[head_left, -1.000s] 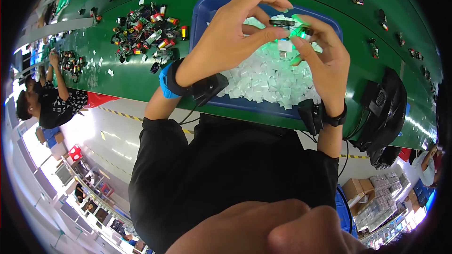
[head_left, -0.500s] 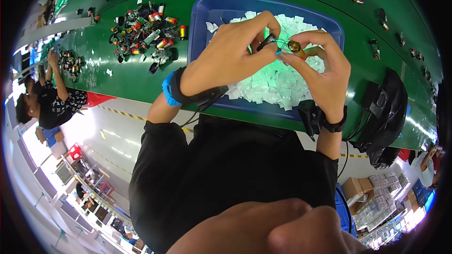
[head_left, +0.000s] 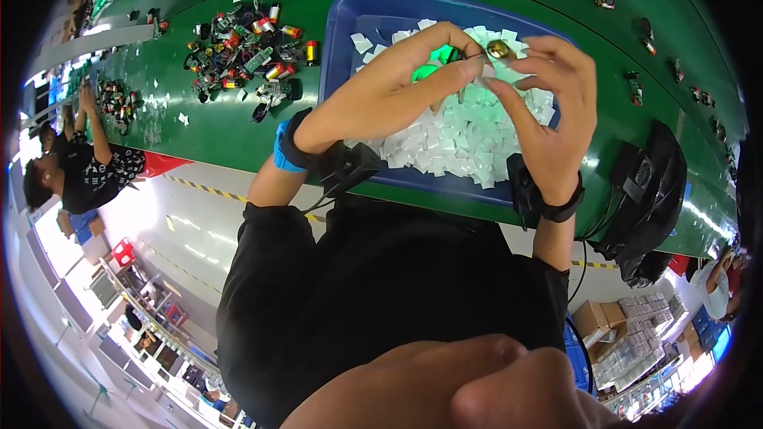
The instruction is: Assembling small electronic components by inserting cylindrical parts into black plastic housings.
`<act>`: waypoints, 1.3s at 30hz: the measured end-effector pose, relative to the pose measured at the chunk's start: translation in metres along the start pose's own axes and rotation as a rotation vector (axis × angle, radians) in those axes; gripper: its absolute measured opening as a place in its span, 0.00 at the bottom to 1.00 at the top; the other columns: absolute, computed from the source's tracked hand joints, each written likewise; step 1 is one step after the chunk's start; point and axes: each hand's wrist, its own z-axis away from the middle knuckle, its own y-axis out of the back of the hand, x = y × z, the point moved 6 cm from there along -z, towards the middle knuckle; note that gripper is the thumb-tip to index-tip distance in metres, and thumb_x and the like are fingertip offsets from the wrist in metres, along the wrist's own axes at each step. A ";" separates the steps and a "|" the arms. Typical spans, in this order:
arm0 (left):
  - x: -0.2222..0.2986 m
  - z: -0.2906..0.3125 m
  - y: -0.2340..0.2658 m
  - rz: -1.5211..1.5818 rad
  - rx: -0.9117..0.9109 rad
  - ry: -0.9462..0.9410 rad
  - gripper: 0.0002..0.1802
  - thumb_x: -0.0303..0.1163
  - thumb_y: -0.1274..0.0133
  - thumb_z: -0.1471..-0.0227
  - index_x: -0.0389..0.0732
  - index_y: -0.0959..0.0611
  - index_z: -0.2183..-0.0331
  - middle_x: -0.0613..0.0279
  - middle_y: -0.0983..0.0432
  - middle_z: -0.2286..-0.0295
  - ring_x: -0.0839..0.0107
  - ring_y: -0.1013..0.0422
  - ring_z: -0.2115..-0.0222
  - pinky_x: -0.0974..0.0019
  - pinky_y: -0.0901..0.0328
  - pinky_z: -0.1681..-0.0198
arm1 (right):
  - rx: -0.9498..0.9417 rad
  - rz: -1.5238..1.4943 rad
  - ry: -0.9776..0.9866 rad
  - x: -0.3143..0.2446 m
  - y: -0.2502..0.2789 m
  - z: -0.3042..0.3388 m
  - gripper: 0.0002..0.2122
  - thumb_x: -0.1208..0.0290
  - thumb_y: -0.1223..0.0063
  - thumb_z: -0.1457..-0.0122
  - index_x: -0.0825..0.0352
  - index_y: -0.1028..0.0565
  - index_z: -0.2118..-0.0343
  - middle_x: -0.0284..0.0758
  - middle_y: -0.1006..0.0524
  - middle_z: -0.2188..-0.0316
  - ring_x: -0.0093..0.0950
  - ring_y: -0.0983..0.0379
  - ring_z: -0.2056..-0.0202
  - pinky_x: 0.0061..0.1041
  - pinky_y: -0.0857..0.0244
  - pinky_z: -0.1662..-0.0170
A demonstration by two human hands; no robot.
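I set my clock on the middle of the blue tub, twelve away from the wearer. Nearest me are the wrist straps: the left strap, black and blue, between eight and nine, and the right strap, black, between four and five. I can read no writing on either.

Toward two, near centre, the thumb tips come close together; whether they touch, I can't tell. The left hand looks pinched on a dark part, green light glowing beside it. The right hand has thumb and fingers parted. A round brass-coloured part shows just beside its fingertips; I can't tell what supports it.

To work this well, I'd keep the left pinch steady, support the brass-coloured part so nothing tugs on it, and keep the fingertips from hiding the join.

Beneath lie white pieces, too small to show any print. Between nine and ten sits a heap of boards and batteries, its red and yellow wraps unreadable from here; toward four, a black bag. Farther off, between eight and nine, a co-worker's shirt carries a pale pattern.
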 end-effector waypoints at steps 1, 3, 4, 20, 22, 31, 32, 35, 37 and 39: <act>0.000 0.000 0.000 0.001 0.000 -0.001 0.10 0.32 0.50 0.37 0.39 0.26 0.55 0.63 0.28 0.60 0.75 0.31 0.67 0.71 0.34 0.68 | 0.024 0.060 0.017 -0.001 0.002 0.000 0.12 0.84 0.33 0.51 0.70 0.23 0.64 0.38 0.23 0.59 0.25 0.24 0.65 0.20 0.28 0.65; 0.003 0.000 -0.001 0.058 0.006 -0.069 0.12 0.31 0.47 0.38 0.38 0.24 0.55 0.61 0.28 0.59 0.74 0.29 0.66 0.71 0.32 0.70 | -0.018 0.034 -0.002 0.003 -0.001 0.000 0.12 0.84 0.34 0.50 0.70 0.24 0.64 0.38 0.24 0.59 0.25 0.24 0.65 0.21 0.27 0.65; 0.005 0.001 -0.001 0.087 0.009 -0.102 0.13 0.30 0.45 0.39 0.37 0.24 0.54 0.60 0.27 0.59 0.74 0.29 0.65 0.71 0.31 0.70 | -0.058 0.007 -0.021 0.006 -0.004 0.000 0.11 0.84 0.34 0.50 0.71 0.24 0.64 0.39 0.24 0.58 0.25 0.24 0.65 0.21 0.27 0.65; 0.008 0.001 0.008 -0.043 0.091 -0.180 0.11 0.23 0.43 0.43 0.35 0.22 0.57 0.58 0.28 0.55 0.71 0.26 0.59 0.68 0.23 0.66 | -0.203 0.034 -0.088 0.013 -0.001 -0.002 0.10 0.85 0.42 0.44 0.71 0.25 0.59 0.39 0.25 0.55 0.28 0.25 0.60 0.25 0.26 0.57; 0.007 -0.001 0.009 -0.082 0.082 -0.199 0.11 0.23 0.43 0.43 0.35 0.23 0.57 0.58 0.28 0.55 0.71 0.26 0.59 0.68 0.23 0.66 | -0.168 0.126 -0.075 0.010 0.000 -0.005 0.10 0.85 0.42 0.44 0.71 0.25 0.59 0.40 0.25 0.55 0.28 0.25 0.60 0.25 0.26 0.56; -0.002 0.000 -0.001 0.076 -0.066 -0.078 0.12 0.34 0.48 0.38 0.35 0.22 0.58 0.61 0.27 0.58 0.71 0.28 0.59 0.65 0.29 0.57 | -0.202 0.024 0.103 0.001 -0.001 -0.002 0.15 0.85 0.35 0.54 0.67 0.22 0.62 0.36 0.22 0.64 0.31 0.26 0.62 0.29 0.31 0.60; -0.004 0.000 -0.003 0.182 -0.112 -0.064 0.14 0.37 0.48 0.37 0.36 0.21 0.58 0.62 0.26 0.60 0.71 0.28 0.60 0.66 0.31 0.56 | -0.190 0.048 0.171 -0.003 0.001 -0.004 0.15 0.85 0.35 0.57 0.66 0.22 0.63 0.35 0.22 0.65 0.32 0.26 0.62 0.30 0.32 0.61; -0.010 -0.004 0.002 0.253 -0.074 0.075 0.14 0.37 0.49 0.36 0.36 0.22 0.57 0.63 0.25 0.60 0.72 0.29 0.59 0.67 0.34 0.55 | -0.198 0.087 0.268 -0.013 -0.002 -0.002 0.16 0.85 0.34 0.60 0.65 0.21 0.65 0.34 0.23 0.66 0.34 0.27 0.63 0.31 0.33 0.62; -0.013 -0.005 0.002 0.288 -0.057 0.144 0.14 0.37 0.50 0.36 0.36 0.22 0.56 0.63 0.25 0.59 0.72 0.29 0.58 0.67 0.36 0.54 | -0.236 0.122 0.324 -0.020 -0.007 0.002 0.16 0.84 0.33 0.62 0.64 0.21 0.66 0.33 0.23 0.66 0.35 0.28 0.62 0.31 0.33 0.61; -0.013 -0.006 0.002 0.461 0.009 0.146 0.14 0.34 0.49 0.37 0.35 0.23 0.55 0.62 0.24 0.61 0.73 0.28 0.60 0.68 0.35 0.56 | -0.215 0.152 0.304 -0.022 -0.006 0.002 0.17 0.84 0.33 0.62 0.63 0.21 0.66 0.32 0.24 0.66 0.35 0.28 0.62 0.31 0.33 0.61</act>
